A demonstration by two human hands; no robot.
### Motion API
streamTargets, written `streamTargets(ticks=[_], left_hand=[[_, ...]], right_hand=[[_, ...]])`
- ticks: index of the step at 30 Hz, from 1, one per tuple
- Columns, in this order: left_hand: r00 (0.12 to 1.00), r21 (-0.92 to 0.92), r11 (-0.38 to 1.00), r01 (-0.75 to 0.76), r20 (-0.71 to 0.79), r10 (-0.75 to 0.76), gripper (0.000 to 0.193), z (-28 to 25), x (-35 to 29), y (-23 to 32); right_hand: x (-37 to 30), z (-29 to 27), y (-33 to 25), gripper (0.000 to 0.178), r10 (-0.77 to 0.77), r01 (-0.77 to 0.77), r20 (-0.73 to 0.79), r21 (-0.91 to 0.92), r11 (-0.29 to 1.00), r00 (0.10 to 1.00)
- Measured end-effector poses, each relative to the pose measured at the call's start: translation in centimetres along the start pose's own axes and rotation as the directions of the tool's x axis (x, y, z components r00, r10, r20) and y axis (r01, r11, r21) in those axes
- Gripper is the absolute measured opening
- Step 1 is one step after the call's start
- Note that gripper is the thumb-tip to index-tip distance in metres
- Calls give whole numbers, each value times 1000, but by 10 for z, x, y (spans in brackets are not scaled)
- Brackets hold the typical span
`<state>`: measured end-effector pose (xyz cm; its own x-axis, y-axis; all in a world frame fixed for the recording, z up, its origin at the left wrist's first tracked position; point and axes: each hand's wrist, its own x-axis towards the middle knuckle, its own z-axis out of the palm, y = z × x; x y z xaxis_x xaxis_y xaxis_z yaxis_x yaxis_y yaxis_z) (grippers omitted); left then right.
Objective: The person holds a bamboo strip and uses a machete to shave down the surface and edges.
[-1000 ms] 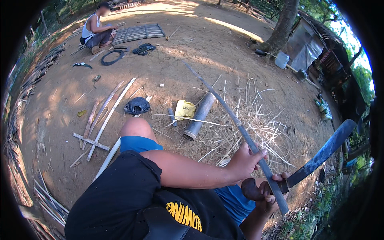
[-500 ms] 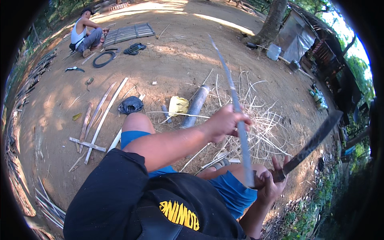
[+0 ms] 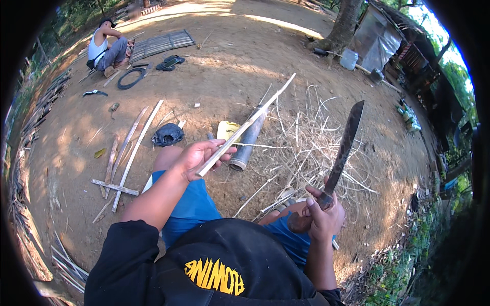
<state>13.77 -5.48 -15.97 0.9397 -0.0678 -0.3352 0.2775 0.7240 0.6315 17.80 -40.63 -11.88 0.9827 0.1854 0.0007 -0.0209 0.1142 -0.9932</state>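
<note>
A long pale bamboo strip slants up and away across the middle of the view. My left hand grips it near its lower end, fingers underneath and thumb on top. In my right hand, by my right knee, is a machete; its dark blade points up and away, and the rounded end of its handle shows below the fingers. Beyond the strip lie a dark bamboo tube and a yellow bag. A tangle of thin shavings spreads on the ground behind the machete.
Wooden sticks and a black plastic bag lie to the left. Farther off, a person squats beside a slatted bamboo panel and a black coil. A tree trunk and a shack stand at far right.
My left hand has swung left with the strip, away from my right hand. The machete has moved left and tilted more upright, still in my right hand.
</note>
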Motion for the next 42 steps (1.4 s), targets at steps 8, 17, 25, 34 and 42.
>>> streamTargets(ticks=[8,17,25,34,42], left_hand=[[964,-51,964,-262,36,264,69,-13,-49,8],[688,458,518,-722,398,607,72,40,-49,36],[-128,567,-682,-461,718,684,27,72,21,96],[-312,428,-188,-884,-242,919,35,96,61,113],[-324,408,-149,-901,-401,857,28,22,45,111]], right_hand=[[24,18,6,68,62,-63,123,3,998,990],[41,35,38,68,91,-126,188,181,975,978],[36,30,52,68,133,-159,178,137,978,975],[18,30,67,68,293,-322,196,136,937,936],[27,30,80,68,325,-349,217,79,934,920]])
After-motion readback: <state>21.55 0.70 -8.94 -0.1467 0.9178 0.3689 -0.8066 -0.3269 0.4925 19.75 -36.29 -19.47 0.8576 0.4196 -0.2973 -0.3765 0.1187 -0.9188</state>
